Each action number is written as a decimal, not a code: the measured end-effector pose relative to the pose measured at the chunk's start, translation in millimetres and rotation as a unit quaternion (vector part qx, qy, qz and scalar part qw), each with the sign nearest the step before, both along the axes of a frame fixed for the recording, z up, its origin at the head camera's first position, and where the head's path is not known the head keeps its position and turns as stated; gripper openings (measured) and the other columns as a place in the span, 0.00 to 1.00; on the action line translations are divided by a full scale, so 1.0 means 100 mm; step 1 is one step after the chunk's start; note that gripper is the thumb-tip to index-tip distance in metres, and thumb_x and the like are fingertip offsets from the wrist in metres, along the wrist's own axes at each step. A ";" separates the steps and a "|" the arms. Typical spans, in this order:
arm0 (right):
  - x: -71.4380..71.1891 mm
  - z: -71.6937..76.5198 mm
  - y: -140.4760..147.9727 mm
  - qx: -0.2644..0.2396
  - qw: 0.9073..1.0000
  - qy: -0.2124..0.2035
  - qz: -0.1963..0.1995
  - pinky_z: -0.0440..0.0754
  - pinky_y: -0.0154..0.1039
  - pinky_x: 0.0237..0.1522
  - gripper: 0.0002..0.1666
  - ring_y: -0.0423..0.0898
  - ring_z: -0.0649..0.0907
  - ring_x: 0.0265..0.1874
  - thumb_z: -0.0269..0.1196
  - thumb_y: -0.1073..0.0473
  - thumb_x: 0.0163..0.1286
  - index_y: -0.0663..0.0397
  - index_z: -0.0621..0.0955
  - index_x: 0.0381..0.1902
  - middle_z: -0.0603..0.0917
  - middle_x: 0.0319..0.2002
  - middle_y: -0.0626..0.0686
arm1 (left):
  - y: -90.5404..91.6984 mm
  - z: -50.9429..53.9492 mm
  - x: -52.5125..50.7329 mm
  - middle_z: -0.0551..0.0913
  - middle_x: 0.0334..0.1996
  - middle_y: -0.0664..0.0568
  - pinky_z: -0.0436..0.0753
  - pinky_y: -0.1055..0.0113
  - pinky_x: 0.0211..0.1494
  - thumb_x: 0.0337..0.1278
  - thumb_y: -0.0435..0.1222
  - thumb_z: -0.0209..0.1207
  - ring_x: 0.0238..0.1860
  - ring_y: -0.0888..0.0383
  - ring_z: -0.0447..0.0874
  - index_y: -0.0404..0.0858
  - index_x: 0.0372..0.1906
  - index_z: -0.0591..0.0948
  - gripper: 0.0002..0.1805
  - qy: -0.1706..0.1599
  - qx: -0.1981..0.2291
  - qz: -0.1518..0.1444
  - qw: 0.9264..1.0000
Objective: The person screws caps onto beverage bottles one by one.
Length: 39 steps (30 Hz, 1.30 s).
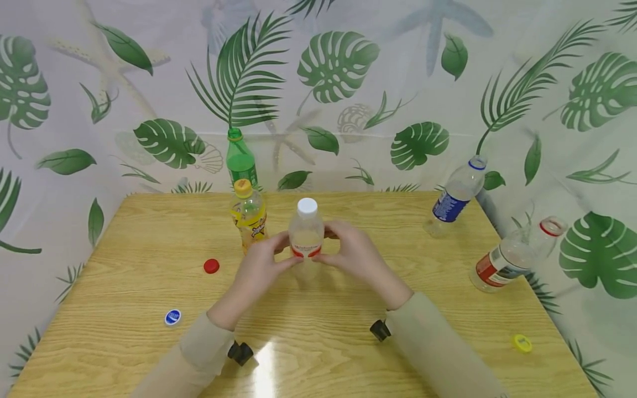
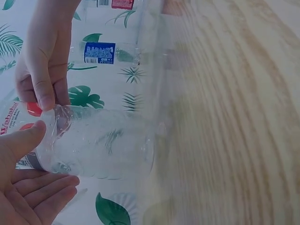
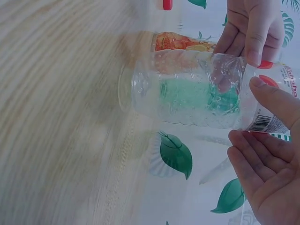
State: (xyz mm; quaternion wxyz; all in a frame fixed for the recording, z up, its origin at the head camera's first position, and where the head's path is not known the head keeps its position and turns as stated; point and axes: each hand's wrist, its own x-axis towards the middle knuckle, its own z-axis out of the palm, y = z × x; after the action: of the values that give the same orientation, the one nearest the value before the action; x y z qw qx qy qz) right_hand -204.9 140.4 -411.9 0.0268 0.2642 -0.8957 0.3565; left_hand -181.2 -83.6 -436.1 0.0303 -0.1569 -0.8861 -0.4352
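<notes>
A clear plastic bottle (image 1: 306, 228) with a white cap (image 1: 307, 207) and a red-and-white label stands upright in the middle of the table. From its left side my left hand (image 1: 260, 262) grips it, thumb on the label and fingers towards the back. My right hand (image 1: 356, 252) holds the opposite side in the same way. Both wrist views show the bottle's bare lower body (image 2: 101, 143) below the thumbs. Whether its base (image 3: 127, 89) touches the wood is hard to tell.
Behind my left hand stand a yellow-capped bottle (image 1: 250, 216) and an uncapped green bottle (image 1: 241, 160). Two uncapped clear bottles, blue-labelled (image 1: 450, 205) and red-labelled (image 1: 502, 264), stand right. Loose caps are red (image 1: 211, 266), blue (image 1: 172, 317) and yellow (image 1: 522, 343).
</notes>
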 end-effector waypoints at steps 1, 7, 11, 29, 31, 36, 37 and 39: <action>-0.02 0.01 -0.01 -0.002 1.000 -0.001 0.002 0.87 0.53 0.61 0.33 0.57 0.89 0.56 0.81 0.63 0.59 0.61 0.83 0.61 0.89 0.56 0.59 | 0.00 0.01 -0.01 0.88 0.62 0.42 0.84 0.46 0.68 0.63 0.37 0.74 0.64 0.45 0.87 0.36 0.68 0.81 0.29 0.003 0.000 0.004 1.000; -0.14 0.05 -0.08 -0.011 1.000 -0.013 0.002 0.86 0.54 0.64 0.33 0.57 0.88 0.58 0.81 0.63 0.61 0.60 0.83 0.63 0.88 0.59 0.59 | -0.02 0.03 -0.08 0.88 0.61 0.42 0.84 0.47 0.68 0.65 0.38 0.73 0.63 0.44 0.88 0.37 0.68 0.82 0.28 0.022 -0.009 0.024 0.999; -0.20 0.04 -0.12 -0.016 1.000 -0.015 -0.006 0.85 0.54 0.65 0.34 0.57 0.87 0.59 0.80 0.63 0.62 0.61 0.82 0.65 0.87 0.60 0.60 | -0.02 0.03 -0.11 0.87 0.63 0.42 0.84 0.47 0.68 0.67 0.38 0.71 0.64 0.44 0.87 0.38 0.69 0.80 0.28 0.031 -0.025 0.032 0.999; -0.42 -0.03 -0.29 -0.019 1.000 -0.011 -0.011 0.86 0.52 0.64 0.33 0.57 0.88 0.57 0.79 0.63 0.63 0.63 0.82 0.64 0.88 0.59 0.62 | 0.01 0.00 -0.19 0.89 0.59 0.41 0.89 0.49 0.60 0.70 0.37 0.68 0.58 0.43 0.90 0.36 0.66 0.81 0.23 0.065 -0.090 0.093 0.989; -0.43 -0.06 -0.30 -0.020 1.000 -0.013 -0.010 0.86 0.51 0.64 0.32 0.57 0.88 0.57 0.79 0.63 0.63 0.63 0.82 0.64 0.88 0.58 0.62 | 0.01 -0.01 -0.19 0.89 0.58 0.41 0.89 0.49 0.59 0.70 0.38 0.68 0.58 0.43 0.91 0.36 0.66 0.81 0.23 0.066 -0.097 0.097 0.988; -0.45 -0.11 -0.34 -0.018 1.000 -0.015 -0.008 0.86 0.51 0.64 0.32 0.56 0.88 0.57 0.79 0.62 0.63 0.62 0.82 0.63 0.88 0.58 0.61 | 0.01 -0.03 -0.18 0.91 0.54 0.40 0.90 0.48 0.55 0.70 0.37 0.69 0.54 0.43 0.92 0.36 0.61 0.82 0.20 0.078 -0.117 0.114 0.984; -0.46 -0.11 -0.35 -0.018 1.000 -0.016 -0.008 0.86 0.51 0.64 0.32 0.56 0.88 0.57 0.79 0.62 0.63 0.62 0.82 0.64 0.88 0.58 0.61 | 0.01 -0.04 -0.18 0.91 0.54 0.40 0.90 0.47 0.54 0.69 0.36 0.69 0.53 0.43 0.92 0.36 0.61 0.82 0.19 0.079 -0.119 0.117 0.983; -0.46 -0.13 -0.36 -0.016 1.000 -0.017 -0.008 0.86 0.51 0.64 0.32 0.56 0.88 0.57 0.79 0.62 0.64 0.62 0.82 0.64 0.88 0.58 0.61 | 0.01 -0.04 -0.17 0.91 0.53 0.40 0.90 0.47 0.53 0.69 0.36 0.69 0.52 0.42 0.93 0.36 0.61 0.82 0.19 0.077 -0.124 0.123 0.982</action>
State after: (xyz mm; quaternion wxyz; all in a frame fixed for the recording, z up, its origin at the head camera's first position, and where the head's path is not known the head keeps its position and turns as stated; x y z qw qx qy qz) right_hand -250.7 104.2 -424.5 0.0187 0.2504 -0.8922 0.3753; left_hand -198.5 -82.6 -440.5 0.1321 -0.0822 -0.9407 -0.3014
